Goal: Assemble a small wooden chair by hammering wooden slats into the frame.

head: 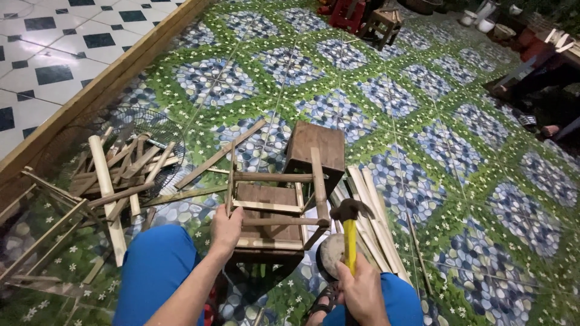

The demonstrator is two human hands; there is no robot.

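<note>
Covering the whole ground, a tiled floor (459,181) with a green and blue flower pattern carries every item. Near centre stands one small wooden stool frame (275,208), tipped on its side between the person's blue-clad knees, its dark seat board at the far end. At left lies one wire fan guard (130,130) under a loose pile of wooden sticks (118,175); their number cannot be counted. Right of the frame lies a bundle of pale slats (374,220), roughly five. The left hand (225,232) is closed around the frame's near left upright, steadying it. The right hand (361,290) is wrapped around the yellow handle of one claw hammer (350,220), whose head hovers just beside the frame's near right corner. Judged from this, a joint is being hammered; the next blow calls for a firm hold on the frame and a square strike. Two stools (368,15) stand far off.
</note>
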